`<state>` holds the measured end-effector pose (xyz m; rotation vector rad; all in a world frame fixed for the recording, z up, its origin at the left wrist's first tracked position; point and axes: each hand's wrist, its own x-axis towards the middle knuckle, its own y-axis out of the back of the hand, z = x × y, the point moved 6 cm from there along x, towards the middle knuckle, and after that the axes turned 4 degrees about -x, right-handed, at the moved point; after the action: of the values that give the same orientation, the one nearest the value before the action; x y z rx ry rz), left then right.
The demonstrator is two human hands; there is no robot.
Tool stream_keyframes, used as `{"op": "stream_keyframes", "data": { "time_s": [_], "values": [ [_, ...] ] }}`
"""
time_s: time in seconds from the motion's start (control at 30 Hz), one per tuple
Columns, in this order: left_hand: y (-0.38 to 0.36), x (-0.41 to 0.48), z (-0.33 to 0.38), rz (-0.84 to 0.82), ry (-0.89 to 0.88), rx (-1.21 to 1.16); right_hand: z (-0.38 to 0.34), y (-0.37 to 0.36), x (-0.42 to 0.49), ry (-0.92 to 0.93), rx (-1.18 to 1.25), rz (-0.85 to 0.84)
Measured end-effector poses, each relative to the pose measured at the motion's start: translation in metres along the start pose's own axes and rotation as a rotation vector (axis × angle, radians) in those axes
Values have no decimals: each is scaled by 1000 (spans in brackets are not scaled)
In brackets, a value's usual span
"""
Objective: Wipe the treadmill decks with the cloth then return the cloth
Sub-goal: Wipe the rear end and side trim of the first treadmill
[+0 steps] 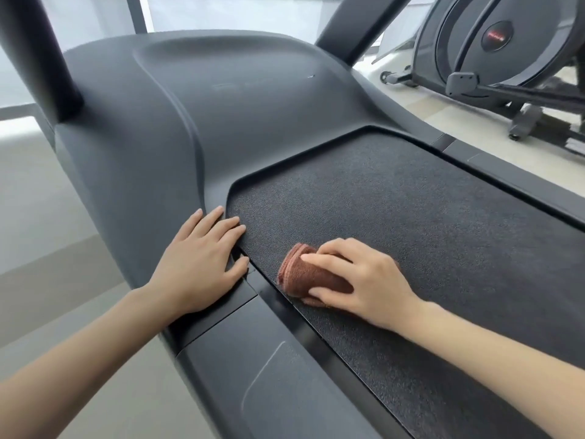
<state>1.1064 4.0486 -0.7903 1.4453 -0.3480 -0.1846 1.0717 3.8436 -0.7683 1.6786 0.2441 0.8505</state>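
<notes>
Your right hand (364, 277) grips a folded brown terry cloth (304, 277) on the black textured treadmill deck (411, 217).
Your left hand (199, 264) lies flat just beside those fingers, its own straight, seemingly touching the deck's edge.

Dark textured treadmill deck (411, 217), folded brown cloth (304, 277) lying near its left edge

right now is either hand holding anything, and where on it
The right hand grips the brown cloth over its top, thumb on its near side. The left hand rests flat, holding nothing.
</notes>
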Motion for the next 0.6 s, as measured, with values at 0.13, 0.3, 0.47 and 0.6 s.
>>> {"op": "stream_keyframes", "data": {
  "time_s": [0.13,0.3,0.47,0.6],
  "values": [
    [-1,2,0,6,-1,-12,20,-9,19,-66,110,-3],
    [0,1,-1,23,4,-35,42,-31,66,-147,-4,1],
    [0,1,0,26,3,-35,72,-51,110,-299,10,-59],
    [0,3,0,-8,-33,-28,82,-52,107,-273,-15,-70]
  ]
}}
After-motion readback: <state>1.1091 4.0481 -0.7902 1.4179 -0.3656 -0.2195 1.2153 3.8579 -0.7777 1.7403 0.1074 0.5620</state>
